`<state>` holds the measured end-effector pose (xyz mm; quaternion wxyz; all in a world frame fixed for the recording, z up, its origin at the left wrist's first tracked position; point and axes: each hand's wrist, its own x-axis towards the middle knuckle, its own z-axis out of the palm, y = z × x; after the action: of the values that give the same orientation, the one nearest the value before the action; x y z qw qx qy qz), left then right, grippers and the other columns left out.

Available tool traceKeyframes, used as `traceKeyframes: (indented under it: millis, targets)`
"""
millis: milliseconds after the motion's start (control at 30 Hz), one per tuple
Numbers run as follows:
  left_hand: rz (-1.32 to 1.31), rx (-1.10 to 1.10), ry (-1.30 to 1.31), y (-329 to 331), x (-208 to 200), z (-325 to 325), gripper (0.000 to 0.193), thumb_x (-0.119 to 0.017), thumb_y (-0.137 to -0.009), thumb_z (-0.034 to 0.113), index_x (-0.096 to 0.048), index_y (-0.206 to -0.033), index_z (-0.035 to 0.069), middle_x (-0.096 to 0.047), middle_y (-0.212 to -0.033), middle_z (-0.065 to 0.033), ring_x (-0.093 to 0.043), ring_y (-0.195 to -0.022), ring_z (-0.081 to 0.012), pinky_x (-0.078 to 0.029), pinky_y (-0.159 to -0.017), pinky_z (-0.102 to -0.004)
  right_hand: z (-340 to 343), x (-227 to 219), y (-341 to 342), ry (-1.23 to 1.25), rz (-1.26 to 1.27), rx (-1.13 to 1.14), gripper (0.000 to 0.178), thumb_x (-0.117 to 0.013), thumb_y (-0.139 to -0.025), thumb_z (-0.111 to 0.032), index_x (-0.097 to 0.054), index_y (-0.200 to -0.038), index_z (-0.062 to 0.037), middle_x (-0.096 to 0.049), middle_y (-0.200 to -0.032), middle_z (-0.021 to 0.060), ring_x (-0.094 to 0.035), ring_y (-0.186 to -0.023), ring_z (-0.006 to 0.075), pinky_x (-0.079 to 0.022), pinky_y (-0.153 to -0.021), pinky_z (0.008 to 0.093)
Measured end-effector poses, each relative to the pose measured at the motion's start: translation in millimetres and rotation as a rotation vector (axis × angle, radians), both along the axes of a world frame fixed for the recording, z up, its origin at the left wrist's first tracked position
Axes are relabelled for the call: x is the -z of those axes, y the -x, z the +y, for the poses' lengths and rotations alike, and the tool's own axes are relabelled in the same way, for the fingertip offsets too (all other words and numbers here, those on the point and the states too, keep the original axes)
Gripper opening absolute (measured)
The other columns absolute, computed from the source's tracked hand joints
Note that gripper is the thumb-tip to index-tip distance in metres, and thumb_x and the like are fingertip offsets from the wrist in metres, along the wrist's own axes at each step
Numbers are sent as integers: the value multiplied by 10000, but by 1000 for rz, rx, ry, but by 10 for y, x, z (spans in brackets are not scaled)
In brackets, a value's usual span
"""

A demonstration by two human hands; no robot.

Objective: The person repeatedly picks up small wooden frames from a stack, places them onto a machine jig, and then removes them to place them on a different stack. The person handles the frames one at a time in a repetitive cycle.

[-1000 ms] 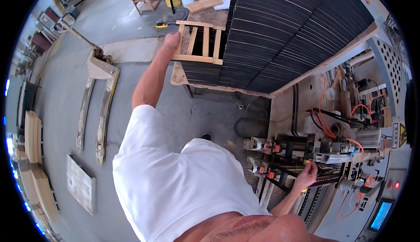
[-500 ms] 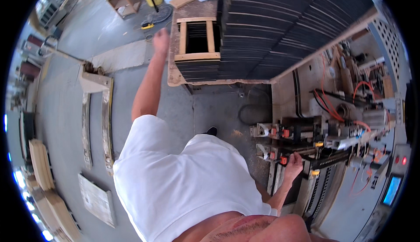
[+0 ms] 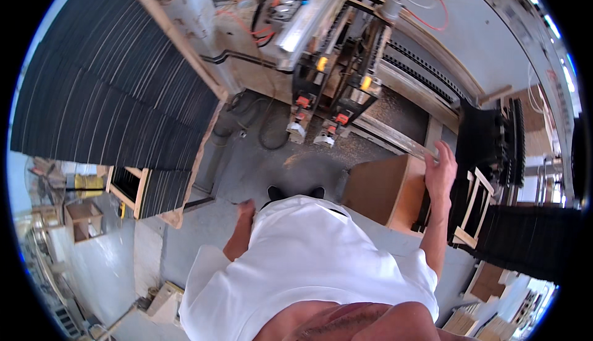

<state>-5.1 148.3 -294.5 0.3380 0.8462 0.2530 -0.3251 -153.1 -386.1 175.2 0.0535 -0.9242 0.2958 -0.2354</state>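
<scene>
My right hand (image 3: 440, 169) is raised at the right, open with its fingers apart and nothing in them. It is nearest to a brown wooden box (image 3: 377, 183) on its left and a pale wooden frame (image 3: 473, 208) on its right, which rests against a dark stack (image 3: 519, 239) of thin black pieces. My left hand (image 3: 246, 210) hangs low beside my white shirt; motion blur hides how its fingers lie. Ahead of me stands a machine (image 3: 364, 69) with two arms that end in metal-and-orange clamps (image 3: 318, 125).
A tall stack of black panels (image 3: 117, 75) fills the left on a worn table. A second pale wooden frame (image 3: 141, 193) sits on its near end. Behind it are a small wooden cabinet (image 3: 84, 220) and a yellow bucket (image 3: 89, 183). Sawdust lies below the clamps.
I have turned right: the panel stack has swung to the left and the machine to the middle. My left hand has dropped from beside the table, and my right hand has left the clamps.
</scene>
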Motion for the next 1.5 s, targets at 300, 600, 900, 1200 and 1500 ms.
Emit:
traceKeyframes:
  millis: [300,600,900,1200,1500]
  targets:
    - [-421,382,543,-1258,-1580,-2511,226,-612,-891,204,-661,-1044,44,-668,-869,-43,-613,-785,-113,-493,-719,-260,-309,-54,1739,-72,176,615,339,-674,-844,-185,-553,-1132,-53,-576,-1201,155,-558,-1080,361,-465,-866,437]
    - [-393,460,886,-1748,-2838,-4171,252,-591,-949,213,-613,-1127,36,-665,-1012,-56,-634,-874,-117,-514,-723,-236,-467,46,1822,-225,-29,759,367,-664,-854,-192,-566,-1180,-56,-657,-1003,162,-629,-944,348,-482,-811,422]
    - [-403,254,1087,-2848,-3380,-5799,281,-587,-930,272,-636,-1048,22,-662,-917,-48,-616,-774,-121,-496,-664,-245,-619,-246,1786,-269,-365,744,321,-616,-906,-52,-559,-1218,-3,-626,-1003,70,-545,-857,136,-442,-786,260]
    - [-188,-77,1068,-4521,-3048,-7391,717,-629,-830,591,-517,-1189,-19,-586,-1126,-168,-582,-1044,-317,-487,-896,-463,-367,-737,826,-327,-416,621,333,-628,-863,17,-602,-1193,-21,-626,-964,28,-531,-863,97,-433,-847,234]
    - [-149,-260,1309,-4556,-2919,-7761,390,-612,-913,195,-474,-1163,-71,-578,-1032,-180,-631,-826,-276,-606,-720,-407,-660,-851,-195,-178,-113,262,323,-630,-781,86,-622,-1086,-23,-651,-1083,136,-623,-945,292,-499,-812,348]
